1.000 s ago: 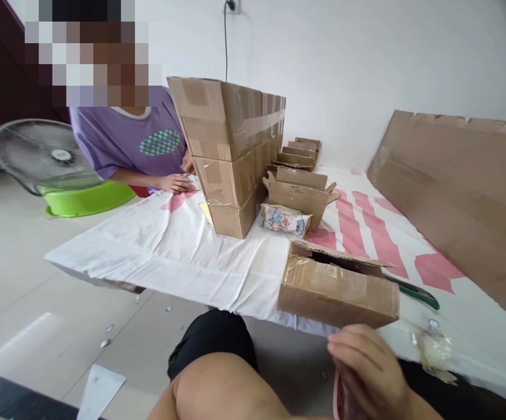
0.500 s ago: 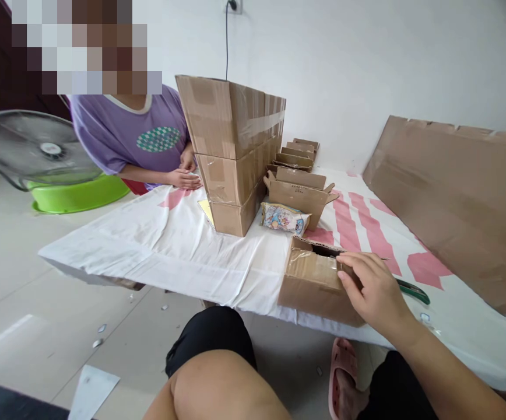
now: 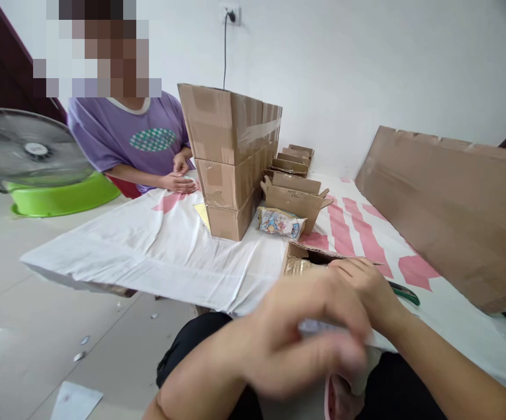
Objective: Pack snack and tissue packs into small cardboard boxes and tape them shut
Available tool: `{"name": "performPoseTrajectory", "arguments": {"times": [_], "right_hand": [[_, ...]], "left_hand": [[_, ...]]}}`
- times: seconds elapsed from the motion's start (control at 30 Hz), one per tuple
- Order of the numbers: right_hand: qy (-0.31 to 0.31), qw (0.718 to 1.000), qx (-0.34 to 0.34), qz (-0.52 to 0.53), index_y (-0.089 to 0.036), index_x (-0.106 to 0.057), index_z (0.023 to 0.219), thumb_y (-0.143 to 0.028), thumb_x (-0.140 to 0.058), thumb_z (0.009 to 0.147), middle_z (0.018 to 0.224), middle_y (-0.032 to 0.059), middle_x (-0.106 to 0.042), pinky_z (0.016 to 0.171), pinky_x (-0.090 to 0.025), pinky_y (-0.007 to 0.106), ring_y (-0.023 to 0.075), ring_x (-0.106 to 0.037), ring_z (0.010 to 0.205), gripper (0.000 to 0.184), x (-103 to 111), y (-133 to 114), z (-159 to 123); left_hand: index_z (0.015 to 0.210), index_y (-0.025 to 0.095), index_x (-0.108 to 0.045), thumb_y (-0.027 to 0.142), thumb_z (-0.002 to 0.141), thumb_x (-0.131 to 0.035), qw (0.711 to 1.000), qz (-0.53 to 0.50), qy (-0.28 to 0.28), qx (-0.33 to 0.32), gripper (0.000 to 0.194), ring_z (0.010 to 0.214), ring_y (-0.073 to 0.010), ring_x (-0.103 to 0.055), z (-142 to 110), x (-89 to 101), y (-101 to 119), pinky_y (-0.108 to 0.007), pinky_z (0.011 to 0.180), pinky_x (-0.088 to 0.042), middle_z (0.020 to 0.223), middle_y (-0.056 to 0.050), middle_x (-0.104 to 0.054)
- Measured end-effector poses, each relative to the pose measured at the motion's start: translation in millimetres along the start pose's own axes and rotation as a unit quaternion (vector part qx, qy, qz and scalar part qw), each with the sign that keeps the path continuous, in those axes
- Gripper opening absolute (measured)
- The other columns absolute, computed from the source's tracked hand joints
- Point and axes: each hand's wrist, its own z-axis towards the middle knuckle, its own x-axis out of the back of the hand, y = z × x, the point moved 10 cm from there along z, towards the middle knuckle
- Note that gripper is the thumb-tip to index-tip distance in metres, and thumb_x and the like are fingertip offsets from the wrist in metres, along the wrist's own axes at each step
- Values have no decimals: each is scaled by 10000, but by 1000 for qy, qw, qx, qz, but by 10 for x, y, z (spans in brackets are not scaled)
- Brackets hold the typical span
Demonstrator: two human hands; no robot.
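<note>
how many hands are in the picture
4: the wearer's left hand, blurred, in front of the near box; the right hand at that box; a co-worker's one hand and other hand, close together beside the box stack. The stack may hide more.

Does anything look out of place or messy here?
Yes: a loose white sheet and small pale scraps lie on the floor, apparently dropped. The box at the right hand shows no clear damage, but the blurred left hand hides much of it.

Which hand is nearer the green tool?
Right. The right hand, at the box, is beside the green tool; the left hand is farther left, nearer the camera.
</note>
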Motion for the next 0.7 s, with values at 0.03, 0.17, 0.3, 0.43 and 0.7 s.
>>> {"name": "performPoseTrajectory", "arguments": {"times": [0.03, 0.17, 0.3, 0.43, 0.7], "right_hand": [[-11, 1000, 6, -11, -173, -633, 784, -134, -465, 919, 828, 63, -680, 761, -401, 327, 191, -590, 791, 219, -25, -8, 15], [-39, 998, 9, -48, -172, -593, 740, -119, -469, 910, 735, 45, -623, 708, -369, 319, 180, -540, 703, 217, -97, 10, 80], [-25, 998, -4, -59, -168, -576, 754, -132, -446, 921, 735, 50, -604, 669, -357, 308, 184, -531, 697, 215, -103, 46, 115], [21, 998, -40, -34, -171, -573, 795, -154, -409, 942, 747, 49, -606, 654, -374, 290, 181, -548, 709, 220, -34, 113, 100], [103, 982, -140, 70, -200, -540, 857, -185, -393, 950, 827, 42, -631, 655, -449, 271, 166, -606, 745, 175, 254, 416, -11]], "left_hand": [[1026, 222, -620, 286, 958, -456, 998, 63, -9, 13, 189, 864, -197, -642, 179, 42, -151, -337, 784, -500, 935, -50, -704], [937, 156, -650, 190, 917, -428, 928, 353, -56, 104, 225, 947, -271, -598, 562, 51, -870, -423, 853, -457, 928, -105, -701], [1018, 170, -641, 298, 865, -546, 912, 370, -138, 107, 220, 1037, -282, -568, 535, -208, -1182, -424, 923, -431, 1032, -99, -692], [1056, 181, -627, 341, 825, -613, 922, 347, -143, 98, 282, 1053, -280, -556, 518, -235, -1169, -414, 940, -418, 1071, -87, -672], [1059, 181, -626, 340, 803, -672, 931, 322, -141, 96, 304, 1041, -278, -569, 547, -204, -1115, -376, 903, -432, 1086, -86, -671]]}}
